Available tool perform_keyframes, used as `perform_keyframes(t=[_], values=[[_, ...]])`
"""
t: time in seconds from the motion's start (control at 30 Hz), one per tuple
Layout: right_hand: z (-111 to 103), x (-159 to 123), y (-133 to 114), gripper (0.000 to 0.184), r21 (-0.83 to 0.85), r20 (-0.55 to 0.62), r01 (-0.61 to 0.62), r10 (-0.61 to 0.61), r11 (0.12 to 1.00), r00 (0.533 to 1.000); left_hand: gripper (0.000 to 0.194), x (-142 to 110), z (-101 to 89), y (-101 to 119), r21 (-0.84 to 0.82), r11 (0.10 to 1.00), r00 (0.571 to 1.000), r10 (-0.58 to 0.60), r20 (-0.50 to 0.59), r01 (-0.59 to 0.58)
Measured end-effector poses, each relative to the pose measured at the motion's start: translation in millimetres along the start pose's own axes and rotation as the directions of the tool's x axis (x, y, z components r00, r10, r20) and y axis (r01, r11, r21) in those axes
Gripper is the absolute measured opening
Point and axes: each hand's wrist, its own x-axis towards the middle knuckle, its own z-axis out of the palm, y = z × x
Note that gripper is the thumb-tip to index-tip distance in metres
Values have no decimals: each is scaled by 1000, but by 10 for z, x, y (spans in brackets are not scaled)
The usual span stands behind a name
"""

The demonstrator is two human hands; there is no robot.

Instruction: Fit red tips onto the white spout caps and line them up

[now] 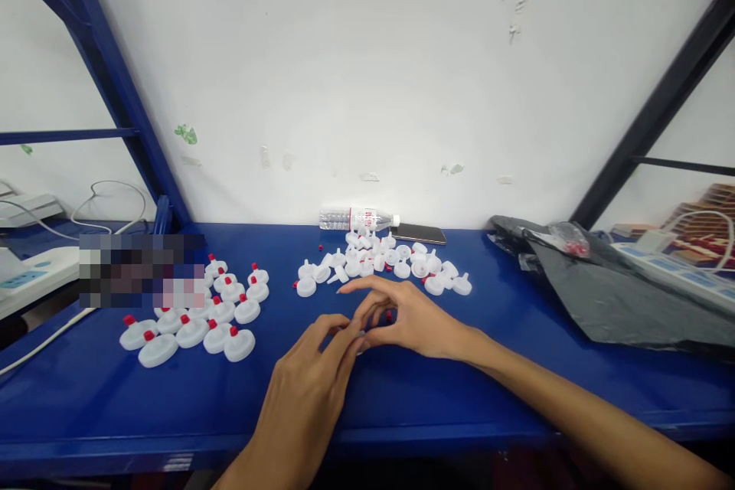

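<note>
My left hand [310,375] and my right hand [416,321] meet over the middle of the blue table, fingertips together. Both are closed in a pinch, though the right index finger stretches out to the left. Whatever they hold is mostly covered by the fingers; only a small pale sliver shows between them. Just beyond lies a pile of white plastic nozzle caps [367,254], with small red tips [389,315] scattered around it. To the left of my hands stand several white nozzle caps with red tips fitted [239,344].
Behind the pile, a clear water bottle [344,219] lies on its side beside a phone [419,233]. A dark grey plastic bag [597,291] covers the right side near a power strip [677,272]. Another power strip [40,272] and cables sit at left. Blue shelf posts [115,69] frame the table [459,413].
</note>
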Motion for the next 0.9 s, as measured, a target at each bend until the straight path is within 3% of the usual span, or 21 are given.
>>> perform_keyframes(t=[0.07, 0.17, 0.23, 0.3, 0.37, 0.53, 0.67, 0.8, 0.9], values=[[-85, 1, -44, 60, -50, 5, 14, -14, 999, 1000, 26, -14, 6, -52, 42, 999, 999, 32, -17, -31], [-240, 6, -95, 29, -165, -112, 9, -28, 986, 993, 25, -21, -68, -174, 147, 989, 1000, 14, -24, -10], [-330, 6, -78, 15, -299, -252, -15, -64, 954, 966, 23, -5, -185, -266, 239, 970, 999, -40, 4, 37], [-392, -2, -14, 16, -470, -358, -62, -126, 880, 925, 20, 27, -332, -341, 328, 939, 988, -132, 75, 100], [-423, -17, 74, 18, -611, -386, -115, -167, 783, 907, 16, 64, -467, -391, 411, 894, 956, -259, 141, 182], [-417, -11, 242, 31, -797, -254, -69, -228, 600, 940, 24, 78, -604, -442, 520, 809, 898, -409, 163, 274], [-398, 96, 316, 42, -859, -115, 23, -238, 512, 964, 30, 40, -587, -419, 527, 814, 921, -366, 136, 246], [-358, 162, 328, 39, -860, -65, 56, -218, 508, 974, 30, 77, -570, -285, 486, 850, 972, -236, 3, 205], [-298, 101, 210, 32, -790, -106, 59, -230, 610, 967, 29, 102, -493, -164, 365, 920, 990, -126, -64, 141]])
